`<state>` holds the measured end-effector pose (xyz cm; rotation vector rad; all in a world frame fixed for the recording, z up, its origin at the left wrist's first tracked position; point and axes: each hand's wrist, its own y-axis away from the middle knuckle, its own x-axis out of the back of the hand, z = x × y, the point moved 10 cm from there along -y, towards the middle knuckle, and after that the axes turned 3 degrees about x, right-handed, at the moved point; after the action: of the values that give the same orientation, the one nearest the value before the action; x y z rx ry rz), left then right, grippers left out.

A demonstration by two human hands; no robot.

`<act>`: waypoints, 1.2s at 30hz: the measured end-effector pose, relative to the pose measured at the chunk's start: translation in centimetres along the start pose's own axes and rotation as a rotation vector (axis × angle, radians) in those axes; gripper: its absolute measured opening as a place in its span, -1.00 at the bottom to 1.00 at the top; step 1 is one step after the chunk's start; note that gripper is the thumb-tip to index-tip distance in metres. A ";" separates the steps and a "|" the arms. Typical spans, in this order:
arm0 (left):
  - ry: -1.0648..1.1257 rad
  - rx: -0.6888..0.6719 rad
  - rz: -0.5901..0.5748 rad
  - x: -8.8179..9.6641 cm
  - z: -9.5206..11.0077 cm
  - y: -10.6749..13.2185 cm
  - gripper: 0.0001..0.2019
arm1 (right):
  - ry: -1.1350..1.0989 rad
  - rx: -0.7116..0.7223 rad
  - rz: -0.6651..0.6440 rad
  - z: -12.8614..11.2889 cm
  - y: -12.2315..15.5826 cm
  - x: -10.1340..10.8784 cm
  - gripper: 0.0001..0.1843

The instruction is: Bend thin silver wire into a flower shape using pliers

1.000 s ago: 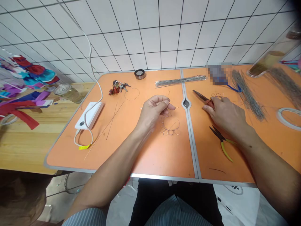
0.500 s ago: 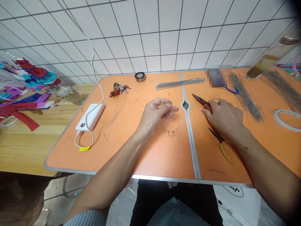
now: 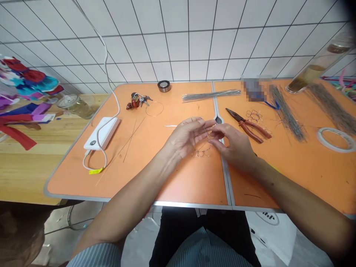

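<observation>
My left hand (image 3: 185, 136) is palm up over the middle of the orange table, thumb and forefinger pinched on a thin wire (image 3: 206, 132). Close beside it, my right hand (image 3: 235, 146) pinches the same wire between thumb and fingertips. Below both hands lies a ring of wire bent into petal-like loops (image 3: 200, 153), partly hidden by them. The red-handled pliers (image 3: 246, 125) rest on the table just beyond my right hand. Another looped wire flower (image 3: 254, 116) lies behind those pliers. The yellow-handled pliers are almost wholly covered by my right forearm.
Wire bundles (image 3: 211, 95) lie towards the back and right. A tape roll (image 3: 164, 86), keys (image 3: 142, 99) and a plain wire ring (image 3: 154, 109) are at the back left. A white power bank (image 3: 102, 133) with a cable sits left; a white ring (image 3: 336, 139) lies right.
My right hand has let go of the red-handled pliers, leaving them on the table. It has moved left to my left hand and now pinches the thin wire there.
</observation>
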<state>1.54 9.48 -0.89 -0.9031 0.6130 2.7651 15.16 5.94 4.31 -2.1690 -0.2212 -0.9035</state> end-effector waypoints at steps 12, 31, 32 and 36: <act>-0.466 -0.364 0.116 1.0 5.1 1.0 -0.83 | 0.010 -0.205 0.315 1.5 -0.6 5.3 -0.82; -1.753 -0.261 0.211 1.6 1.6 -1.7 -0.83 | -0.451 -0.502 0.130 7.3 0.8 0.9 -0.81; -1.744 -0.278 0.197 1.5 1.6 -1.8 -0.82 | -0.483 -0.528 0.135 7.4 0.9 0.9 -0.80; -1.728 -0.329 0.247 1.8 2.0 -1.7 -0.88 | -0.567 -0.604 0.103 7.5 0.9 0.5 -0.83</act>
<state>-0.49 11.92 -1.03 1.5650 -0.1042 2.5708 19.98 10.56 0.64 -2.9396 -0.1122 -0.2842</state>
